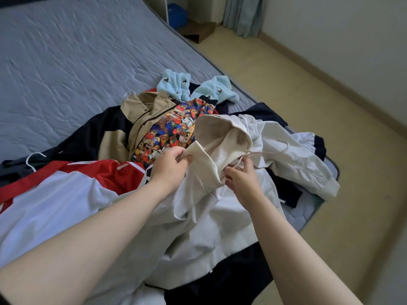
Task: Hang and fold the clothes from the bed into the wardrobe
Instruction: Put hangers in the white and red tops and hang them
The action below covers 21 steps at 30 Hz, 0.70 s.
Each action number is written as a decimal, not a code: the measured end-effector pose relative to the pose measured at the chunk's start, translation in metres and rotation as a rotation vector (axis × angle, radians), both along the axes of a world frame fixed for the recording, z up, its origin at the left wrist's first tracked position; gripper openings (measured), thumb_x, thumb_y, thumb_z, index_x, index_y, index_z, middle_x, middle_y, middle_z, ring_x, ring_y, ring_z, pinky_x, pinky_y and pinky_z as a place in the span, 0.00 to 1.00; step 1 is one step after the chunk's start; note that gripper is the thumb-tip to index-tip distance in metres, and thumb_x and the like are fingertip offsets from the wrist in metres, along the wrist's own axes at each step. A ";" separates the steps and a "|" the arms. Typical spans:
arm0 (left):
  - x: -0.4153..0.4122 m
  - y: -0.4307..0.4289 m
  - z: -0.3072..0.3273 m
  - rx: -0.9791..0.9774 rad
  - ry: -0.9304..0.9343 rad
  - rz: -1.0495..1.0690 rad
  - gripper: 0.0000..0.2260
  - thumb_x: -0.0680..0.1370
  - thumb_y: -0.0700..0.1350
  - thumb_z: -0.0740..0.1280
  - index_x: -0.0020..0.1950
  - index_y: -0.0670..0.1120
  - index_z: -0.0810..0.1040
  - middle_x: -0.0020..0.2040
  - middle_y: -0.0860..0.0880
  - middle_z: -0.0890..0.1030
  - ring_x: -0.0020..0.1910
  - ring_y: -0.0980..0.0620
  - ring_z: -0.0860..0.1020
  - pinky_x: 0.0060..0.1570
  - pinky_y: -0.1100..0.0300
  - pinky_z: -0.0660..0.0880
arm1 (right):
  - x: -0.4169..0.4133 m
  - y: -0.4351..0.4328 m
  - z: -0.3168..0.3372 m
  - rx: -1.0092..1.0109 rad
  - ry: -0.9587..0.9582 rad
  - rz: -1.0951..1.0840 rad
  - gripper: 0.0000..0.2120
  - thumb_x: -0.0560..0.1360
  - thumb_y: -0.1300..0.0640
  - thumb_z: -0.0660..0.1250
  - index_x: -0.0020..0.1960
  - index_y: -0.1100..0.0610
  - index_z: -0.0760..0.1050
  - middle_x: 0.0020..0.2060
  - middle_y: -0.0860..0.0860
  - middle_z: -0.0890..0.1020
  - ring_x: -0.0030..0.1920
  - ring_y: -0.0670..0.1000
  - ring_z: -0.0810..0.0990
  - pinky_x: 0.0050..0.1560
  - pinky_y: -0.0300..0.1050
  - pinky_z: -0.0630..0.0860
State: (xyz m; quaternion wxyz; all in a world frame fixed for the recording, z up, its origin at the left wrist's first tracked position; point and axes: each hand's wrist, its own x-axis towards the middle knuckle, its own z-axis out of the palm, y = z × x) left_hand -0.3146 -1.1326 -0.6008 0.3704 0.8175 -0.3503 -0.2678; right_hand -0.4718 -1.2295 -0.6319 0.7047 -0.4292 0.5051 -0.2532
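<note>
Cream hoodie [211, 137] on top of the clothes pile [154, 133] at the bed [66, 51] edge, left hand [171, 166] gripping its collar, right hand [241, 175] pinching the drawstring [248, 154].

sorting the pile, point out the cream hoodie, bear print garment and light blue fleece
cream hoodie [215, 133]: head view, inside of the hood
bear print garment [174, 124]: head view, middle of the print
light blue fleece [174, 81]: head view, its left part

- We record the hoodie [211, 137] as plain cream.
- We note a shirt [174, 128] printed with multicoloured bears.
- We find the jacket [143, 108] tan with navy panels.
- We log the fleece [176, 82] pale blue with small dark motifs.
- We record the top [99, 172] red and white.
</note>
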 end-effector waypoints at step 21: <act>-0.025 0.036 0.226 -0.246 0.085 0.002 0.06 0.76 0.45 0.69 0.43 0.43 0.81 0.41 0.43 0.83 0.38 0.49 0.76 0.45 0.51 0.73 | -0.026 0.041 0.321 -0.545 0.138 0.288 0.13 0.69 0.71 0.64 0.51 0.61 0.69 0.34 0.56 0.79 0.33 0.50 0.76 0.32 0.40 0.74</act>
